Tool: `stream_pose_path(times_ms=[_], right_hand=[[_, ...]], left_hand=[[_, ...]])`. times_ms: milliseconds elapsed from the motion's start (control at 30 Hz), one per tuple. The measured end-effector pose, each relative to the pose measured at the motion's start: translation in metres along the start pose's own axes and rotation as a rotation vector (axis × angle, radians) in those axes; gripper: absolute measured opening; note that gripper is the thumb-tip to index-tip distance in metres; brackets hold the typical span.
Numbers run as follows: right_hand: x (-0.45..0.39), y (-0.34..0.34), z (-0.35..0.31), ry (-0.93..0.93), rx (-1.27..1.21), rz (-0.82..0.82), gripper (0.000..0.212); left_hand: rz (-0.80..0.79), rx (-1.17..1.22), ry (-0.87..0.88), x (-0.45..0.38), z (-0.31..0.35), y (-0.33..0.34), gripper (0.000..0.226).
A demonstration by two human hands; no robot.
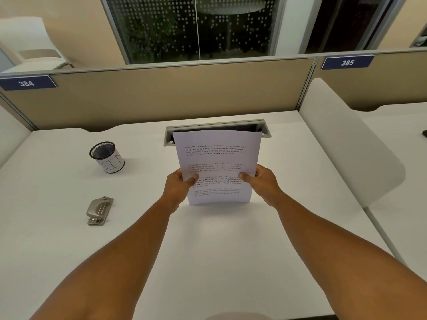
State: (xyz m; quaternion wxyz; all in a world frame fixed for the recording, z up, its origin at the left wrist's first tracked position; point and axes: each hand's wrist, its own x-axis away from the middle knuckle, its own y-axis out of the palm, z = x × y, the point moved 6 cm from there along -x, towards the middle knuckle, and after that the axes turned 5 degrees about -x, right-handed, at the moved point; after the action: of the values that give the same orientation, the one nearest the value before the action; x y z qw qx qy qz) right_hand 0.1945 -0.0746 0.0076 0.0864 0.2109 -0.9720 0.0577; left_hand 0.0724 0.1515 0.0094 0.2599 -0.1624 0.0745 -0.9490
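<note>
A white sheet of paper with several printed paragraphs is held upright above the middle of the white desk. My left hand pinches its left edge, thumb on the front. My right hand pinches the right edge the same way. The sheet's lower edge hangs just above the desk surface, and its top covers part of the cable slot behind it.
A black mesh cup with a white label reading BIN stands at the left. A metal hole punch lies nearer on the left. A grey cable tray slot sits at the back. Beige partitions and a white side divider bound the desk.
</note>
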Motion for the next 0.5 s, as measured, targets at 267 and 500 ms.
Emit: stream_pose_path(times_ms=[267,500], right_hand=[[-0.006,-0.003,-0.011,-0.035,-0.044,0.028,0.026],[-0.012,-0.007,-0.018,-0.033,-0.153,0.066,0.025]], left_hand=[[0.010,0.017,0.027,-0.006,0.005,-0.005,0.032],[0.023,0.094,0.009,-0.007,0.006,-0.006,0.029]])
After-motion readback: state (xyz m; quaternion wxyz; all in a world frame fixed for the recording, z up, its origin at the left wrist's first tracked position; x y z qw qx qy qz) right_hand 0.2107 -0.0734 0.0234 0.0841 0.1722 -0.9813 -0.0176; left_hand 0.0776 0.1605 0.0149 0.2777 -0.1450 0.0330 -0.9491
